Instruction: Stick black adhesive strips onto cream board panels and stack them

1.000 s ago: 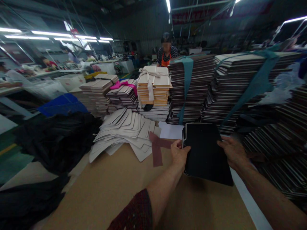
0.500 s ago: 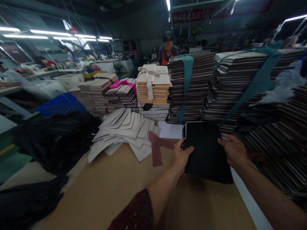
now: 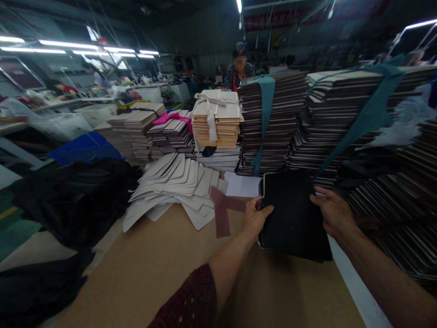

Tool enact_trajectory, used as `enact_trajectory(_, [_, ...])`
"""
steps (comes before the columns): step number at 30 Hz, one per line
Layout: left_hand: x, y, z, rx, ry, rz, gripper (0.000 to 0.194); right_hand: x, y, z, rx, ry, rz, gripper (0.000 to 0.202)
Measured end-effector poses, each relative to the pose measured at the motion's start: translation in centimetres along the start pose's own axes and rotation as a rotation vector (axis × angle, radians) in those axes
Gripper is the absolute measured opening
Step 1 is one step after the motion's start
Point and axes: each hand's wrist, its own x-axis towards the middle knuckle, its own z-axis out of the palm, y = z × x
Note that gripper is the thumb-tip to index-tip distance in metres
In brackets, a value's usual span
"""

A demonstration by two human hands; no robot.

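Note:
A stack of black panels (image 3: 293, 218) with pale edges is held between my two hands over the right part of the brown table (image 3: 153, 273). My left hand (image 3: 256, 218) grips its left edge, thumb on top and fingers at the side. At the right edge, my right hand (image 3: 332, 209) pinches the stack, its fingertips partly hidden. To the left of my left hand lies a strip of maroon cloth (image 3: 222, 218). Beyond it fans a loose pile of light grey boards (image 3: 174, 182). A white sheet (image 3: 242, 186) lies just behind the black stack.
Tall bundles of dark boards (image 3: 273, 123) tied with teal strips stand along the back and right. A tied cream and yellow bundle (image 3: 218, 118) is at the middle back. Black fabric (image 3: 75, 200) heaps at the left. A person (image 3: 239, 70) is behind the bundles.
The black stack's edges sit slightly differently, with pale edges now showing at its lower left corner. Both hands keep their hold at nearly the same place. The view has shifted slightly.

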Motion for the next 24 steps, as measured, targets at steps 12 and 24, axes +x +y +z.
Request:
enact_trajectory(12, [0.1, -0.1, 0.2, 0.048, 0.002, 0.018, 0.044, 0.5, 0.9, 0.0, -0.228, 0.025, -0.094, 0.04])
enact_trajectory(24, [-0.5, 1.0, 0.6, 0.045, 0.049, 0.037, 0.034, -0.5, 1.4, -0.8, -0.894, -0.021, -0.583, 0.037])
